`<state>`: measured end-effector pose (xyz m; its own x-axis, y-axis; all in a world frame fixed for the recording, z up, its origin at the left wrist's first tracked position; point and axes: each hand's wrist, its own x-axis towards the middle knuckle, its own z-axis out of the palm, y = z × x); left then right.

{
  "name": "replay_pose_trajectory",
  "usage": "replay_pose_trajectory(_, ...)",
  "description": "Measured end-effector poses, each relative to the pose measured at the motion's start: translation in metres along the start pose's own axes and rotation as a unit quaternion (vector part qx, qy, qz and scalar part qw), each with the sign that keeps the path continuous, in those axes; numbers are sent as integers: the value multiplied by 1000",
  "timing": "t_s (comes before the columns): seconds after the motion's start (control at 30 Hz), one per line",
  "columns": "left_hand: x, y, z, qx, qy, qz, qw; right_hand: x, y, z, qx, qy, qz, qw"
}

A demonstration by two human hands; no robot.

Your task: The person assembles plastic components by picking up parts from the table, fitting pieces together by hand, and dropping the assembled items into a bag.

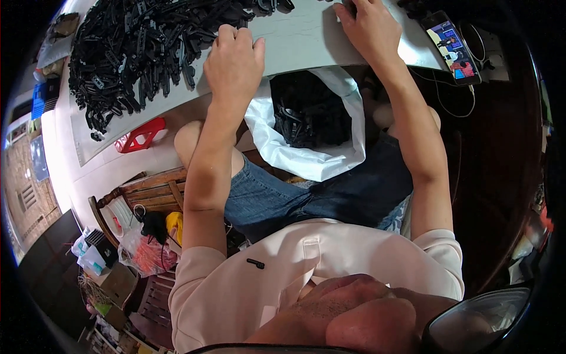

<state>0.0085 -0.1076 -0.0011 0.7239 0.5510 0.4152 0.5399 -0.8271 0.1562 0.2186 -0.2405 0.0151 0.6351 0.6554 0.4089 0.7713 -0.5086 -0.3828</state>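
Note:
A large heap of small black plastic parts (141, 50) covers the left of the white table (295, 44). My left hand (234, 64) rests at the heap's right edge, back upward. Its fingers are curled under, and whatever they hold is hidden. Farther right, by the top edge of the view, my right hand (374, 30) has its fingers bent together around something dark, too covered to name. Between my knees, below the table edge, a white plastic bag (318, 165) stands with its mouth spread. More black parts (306, 121) lie inside it.
At the table's right end a phone (453, 50) leans with its screen lit, a white cable (466, 112) running from it. A red plastic stool (141, 135) is under the table at left. Beside me stands a wooden chair (156, 192) with bags on it.

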Motion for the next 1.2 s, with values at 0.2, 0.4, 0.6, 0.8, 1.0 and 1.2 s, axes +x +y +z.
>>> replay_pose_trajectory(0.2, 0, -4, 4, -37, 12, 10, 999, 0, 11, 6, 0, -14, 38, 999)
replay_pose_trajectory(0.4, -3, -10, 7, -104, 29, 18, 994, -1, -8, -22, -54, -71, 80, 993)
replay_pose_trajectory(0.6, -1, -6, -5, -162, -56, 11, 985, -3, 4, -12, 75, -82, 14, 994)
replay_pose_trajectory(0.8, -2, 0, -3, -113, -11, -24, 993, -9, -4, -2, 332, -107, 28, 937)
replay_pose_trajectory(1.0, -7, -3, -2, -16, 22, 17, 1000, -10, 4, 9, 535, -237, 182, 790)
replay_pose_trajectory(1.2, -8, 7, 1, -213, -12, -30, 977, -15, -9, 1, 542, -289, 195, 764)
